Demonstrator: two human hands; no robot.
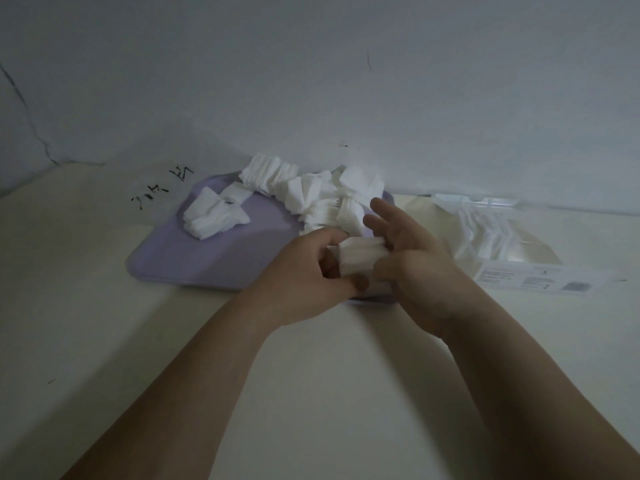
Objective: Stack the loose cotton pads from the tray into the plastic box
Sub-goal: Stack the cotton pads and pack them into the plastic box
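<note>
A lilac tray (pixel 214 258) lies on the pale table and carries several loose white cotton pads (pixel 304 188) along its far side, plus a small heap (pixel 211 216) at its left. Over the tray's near right corner both hands hold a short stack of pads (pixel 360 254). My left hand (pixel 311 282) grips the stack's left end with curled fingers and thumb. My right hand (pixel 412 258) holds its right end, thumb in front and the outer fingers raised. To the right sits the clear plastic box (pixel 533 251), with several pads (pixel 485 230) inside.
A white wall rises close behind the tray and box. Black handwriting (pixel 162 188) marks the table left of the tray. A printed label (pixel 540 278) lies along the box's front edge. Bare tabletop stretches toward me under both forearms.
</note>
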